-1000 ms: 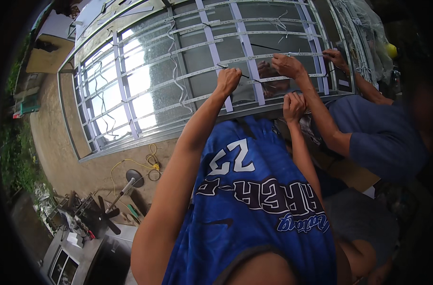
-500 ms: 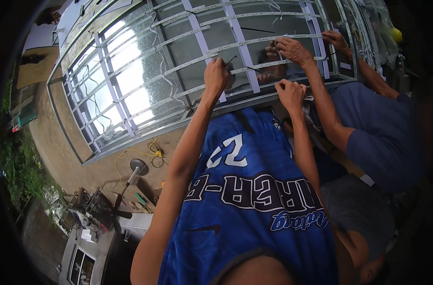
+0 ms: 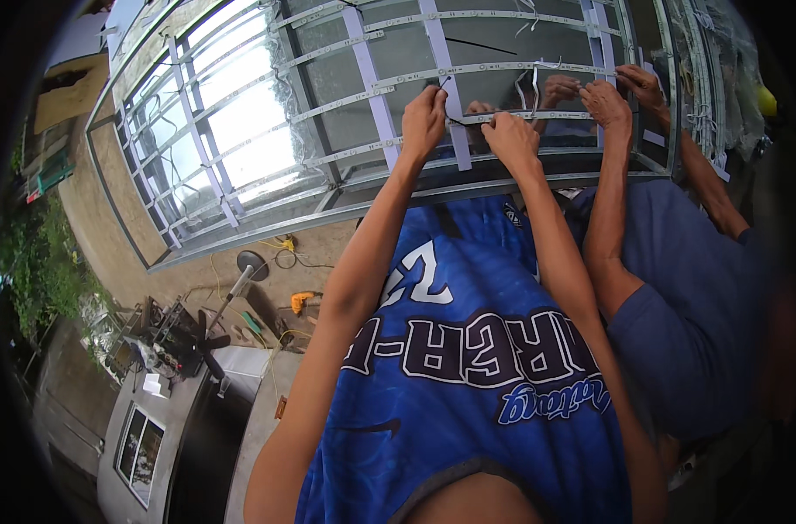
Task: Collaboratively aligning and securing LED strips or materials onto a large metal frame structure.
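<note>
My left hand (image 3: 426, 118) is closed in a pinch beside a light purple upright strip (image 3: 440, 52), with a thin black cable tie (image 3: 447, 81) showing at its fingertips. My right hand (image 3: 513, 140) is closed at the left part of a white LED strip (image 3: 555, 115); whatever lies between its fingers is hidden. Another LED strip (image 3: 494, 69) crosses just above both hands. The strips run over a metal frame (image 3: 328, 210) with a dark, shiny panel behind them.
At the right, a co-worker's hands (image 3: 606, 105) work on the strip ends. A loose black cable tie (image 3: 481, 45) lies farther up the panel. On the ground at left are an orange drill (image 3: 302, 301), a fan (image 3: 252, 265) and yellow cord (image 3: 284, 245).
My right hand has moved up and left to the LED strip, closer to my left hand. My left hand has shifted right and slightly up. The co-worker's nearer hand is now farther right.
</note>
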